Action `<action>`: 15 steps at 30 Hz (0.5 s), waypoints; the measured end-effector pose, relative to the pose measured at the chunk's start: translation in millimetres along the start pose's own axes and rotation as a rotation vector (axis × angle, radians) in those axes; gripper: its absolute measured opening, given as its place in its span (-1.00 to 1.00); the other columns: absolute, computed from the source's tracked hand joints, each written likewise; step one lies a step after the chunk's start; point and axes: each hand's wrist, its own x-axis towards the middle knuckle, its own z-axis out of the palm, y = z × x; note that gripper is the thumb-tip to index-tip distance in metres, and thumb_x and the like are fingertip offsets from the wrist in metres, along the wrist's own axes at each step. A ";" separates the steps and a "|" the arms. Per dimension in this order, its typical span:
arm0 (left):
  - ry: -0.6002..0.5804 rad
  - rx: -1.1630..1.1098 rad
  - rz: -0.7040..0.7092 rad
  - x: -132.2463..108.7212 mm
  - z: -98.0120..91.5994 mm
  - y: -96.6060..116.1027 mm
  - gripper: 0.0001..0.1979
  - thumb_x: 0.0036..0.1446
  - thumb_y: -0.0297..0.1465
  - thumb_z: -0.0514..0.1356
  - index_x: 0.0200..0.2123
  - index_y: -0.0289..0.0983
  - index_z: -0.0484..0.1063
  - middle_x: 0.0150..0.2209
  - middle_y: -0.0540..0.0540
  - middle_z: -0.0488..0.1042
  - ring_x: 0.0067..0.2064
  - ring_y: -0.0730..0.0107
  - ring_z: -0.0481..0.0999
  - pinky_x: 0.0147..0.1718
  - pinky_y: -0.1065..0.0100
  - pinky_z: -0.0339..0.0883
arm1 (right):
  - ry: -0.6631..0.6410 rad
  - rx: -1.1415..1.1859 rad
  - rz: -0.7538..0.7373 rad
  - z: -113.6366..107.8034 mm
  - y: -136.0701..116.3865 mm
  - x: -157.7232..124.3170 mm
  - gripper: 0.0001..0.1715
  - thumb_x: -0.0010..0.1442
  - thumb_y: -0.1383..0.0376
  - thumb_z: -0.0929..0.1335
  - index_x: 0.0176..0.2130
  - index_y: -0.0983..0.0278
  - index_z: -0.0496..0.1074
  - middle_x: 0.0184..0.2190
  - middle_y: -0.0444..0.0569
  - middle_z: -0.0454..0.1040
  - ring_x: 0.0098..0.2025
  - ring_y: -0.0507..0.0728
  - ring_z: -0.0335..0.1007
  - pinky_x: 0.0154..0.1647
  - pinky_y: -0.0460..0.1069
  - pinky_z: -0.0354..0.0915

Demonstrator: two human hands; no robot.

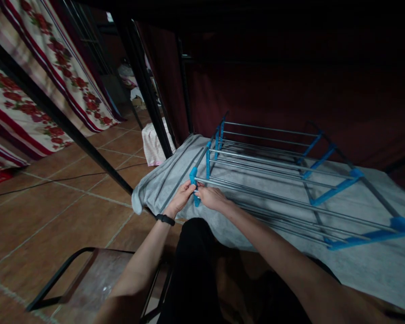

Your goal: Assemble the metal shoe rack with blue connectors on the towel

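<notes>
A rack of grey metal rods with blue plastic brackets, the rack (256, 168), lies on a grey blanket (371, 265). At its near left corner, my left hand (182, 196) pinches a blue bracket (193, 174) from the left side. My right hand (209, 196) is closed at the same bracket from the right, seemingly on the end of a metal rod (253, 193); its fingertips are partly hidden. Larger blue brackets (371, 238) join the rods at the right end.
A black metal frame post (70, 117) slants across the left. Behind it hang flowered curtains (50, 76). A folding chair (87, 283) stands at lower left on brown tiles, and a cable (70, 178) crosses the floor. A dark red wall hanging (273, 94) is behind the rack.
</notes>
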 end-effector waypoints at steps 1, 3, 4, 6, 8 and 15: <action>-0.005 -0.008 0.002 0.0 -0.7 -0.4 -0.54 0.06 -0.04 0.38 -0.13 -0.27 0.58 -0.18 -0.12 0.60 -0.05 0.20 0.55 0.04 0.22 0.38 | -0.001 0.000 -0.006 -0.1 0.5 0.6 -0.55 0.49 0.09 0.14 0.17 0.18 0.40 0.11 0.07 0.55 0.12 0.19 0.51 0.06 0.03 0.34; -0.013 -0.015 -0.002 -0.2 -2.0 -0.2 -0.56 0.06 -0.06 0.40 -0.13 -0.28 0.59 -0.16 -0.12 0.61 -0.03 0.19 0.55 0.06 0.22 0.36 | 0.008 -0.014 -0.027 1.4 1.1 1.6 -0.54 0.49 0.10 0.14 0.17 0.21 0.39 0.10 0.09 0.56 0.11 0.22 0.52 0.05 0.05 0.35; -0.017 -0.015 -0.010 -0.5 -2.6 0.4 -0.56 0.05 -0.08 0.41 -0.14 -0.28 0.60 -0.16 -0.13 0.61 -0.03 0.18 0.55 0.07 0.22 0.35 | 0.015 -0.027 -0.038 3.0 1.1 2.0 -0.54 0.49 0.12 0.14 0.17 0.25 0.39 0.09 0.12 0.56 0.10 0.24 0.53 0.03 0.06 0.36; -0.021 -0.017 -0.030 -1.6 -3.6 2.2 -0.58 0.04 -0.11 0.43 -0.15 -0.29 0.61 -0.15 -0.14 0.61 -0.01 0.16 0.55 0.09 0.21 0.33 | 0.042 -0.062 -0.057 7.3 0.5 1.9 -0.54 0.49 0.16 0.14 0.16 0.32 0.39 0.05 0.17 0.58 0.08 0.27 0.54 0.02 0.08 0.38; -0.025 -0.039 -0.050 -3.0 -4.4 4.3 -0.59 0.03 -0.13 0.45 -0.15 -0.30 0.61 -0.15 -0.15 0.62 0.00 0.14 0.54 0.11 0.19 0.32 | 0.087 -0.093 -0.071 11.6 -0.2 1.0 -0.56 0.49 0.21 0.13 0.14 0.36 0.39 0.05 0.19 0.58 0.06 0.28 0.54 0.01 0.09 0.38; -0.125 -0.148 -0.099 0.3 -12.1 6.5 -0.63 0.02 -0.22 0.48 -0.16 -0.32 0.60 -0.18 -0.17 0.61 -0.01 0.15 0.55 0.08 0.20 0.32 | 0.103 -0.082 -0.071 13.1 1.2 -3.0 -0.59 0.49 0.22 0.13 0.17 0.22 0.38 0.12 0.06 0.55 0.06 0.22 0.54 0.00 0.06 0.37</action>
